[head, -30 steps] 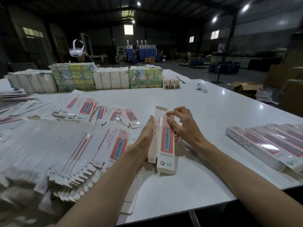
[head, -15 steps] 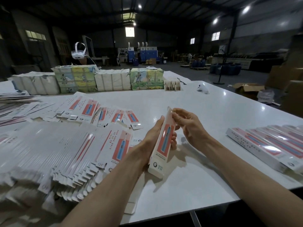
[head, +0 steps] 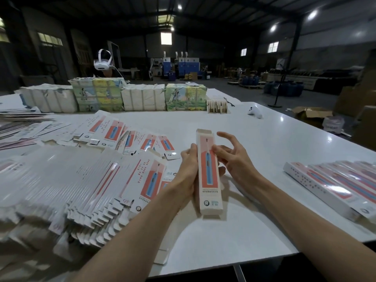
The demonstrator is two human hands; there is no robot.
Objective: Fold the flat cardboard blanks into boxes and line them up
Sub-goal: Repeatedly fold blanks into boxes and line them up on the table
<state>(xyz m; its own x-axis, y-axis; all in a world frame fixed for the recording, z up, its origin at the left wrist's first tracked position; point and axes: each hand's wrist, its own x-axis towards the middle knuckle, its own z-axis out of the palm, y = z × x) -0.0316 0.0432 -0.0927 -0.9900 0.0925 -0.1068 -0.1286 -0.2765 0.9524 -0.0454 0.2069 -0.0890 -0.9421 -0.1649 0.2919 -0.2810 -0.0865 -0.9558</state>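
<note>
Two bare hands of ours meet over the white counter (head: 254, 224). Our left hand (head: 186, 169) grasps the long narrow white cardboard box with a red panel and a blue toothbrush picture (head: 208, 176), fingers curled round its left edge and behind it. Our right hand (head: 234, 159) only touches the right edge with the thumb, its other fingers spread and released. The box is held above the counter, its far end open. Fanned flat blanks (head: 81, 180) lie to the left, and finished boxes (head: 335, 184) are lined up at the right.
</note>
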